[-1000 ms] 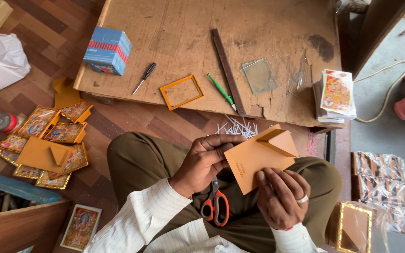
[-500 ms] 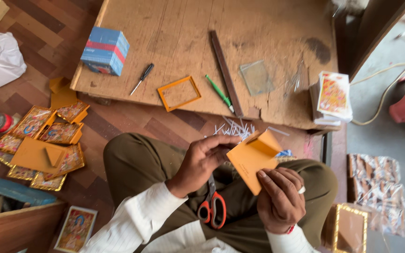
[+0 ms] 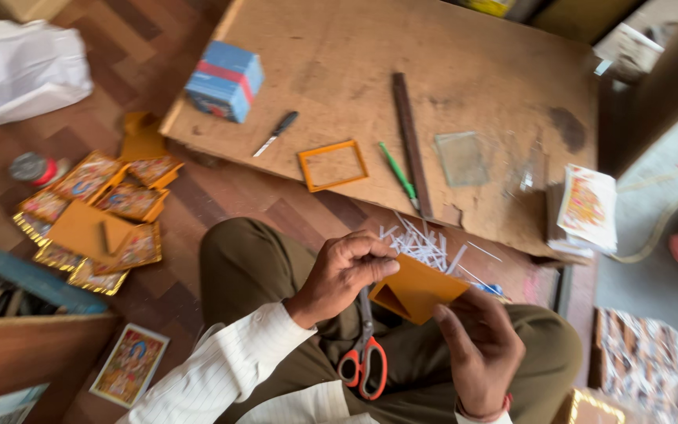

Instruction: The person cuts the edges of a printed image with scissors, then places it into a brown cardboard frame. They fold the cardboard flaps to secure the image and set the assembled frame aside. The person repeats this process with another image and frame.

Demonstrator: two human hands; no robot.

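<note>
Above my lap both hands hold an orange card backing piece point(image 3: 417, 286) with a folded stand flap. My left hand point(image 3: 343, 271) pinches its upper left edge. My right hand point(image 3: 476, 349) supports it from below and the right. Red-handled scissors point(image 3: 364, 357) rest on my lap between my hands, blades pointing up under the card. A heap of thin white paper strips point(image 3: 425, 243) lies just beyond the card, at the board's near edge.
A wooden board point(image 3: 464, 71) carries an empty orange frame point(image 3: 333, 165), a green pen point(image 3: 396, 169), a dark ruler point(image 3: 411, 141), a glass pane point(image 3: 461, 157), a small knife point(image 3: 276, 132) and a blue box point(image 3: 224, 80). Framed pictures point(image 3: 96, 212) lie piled at left, printed cards point(image 3: 586, 206) at right.
The card has come lower and closer to my lap and is tilted flatter. My right hand has slid under it; the view has swung to the right.
</note>
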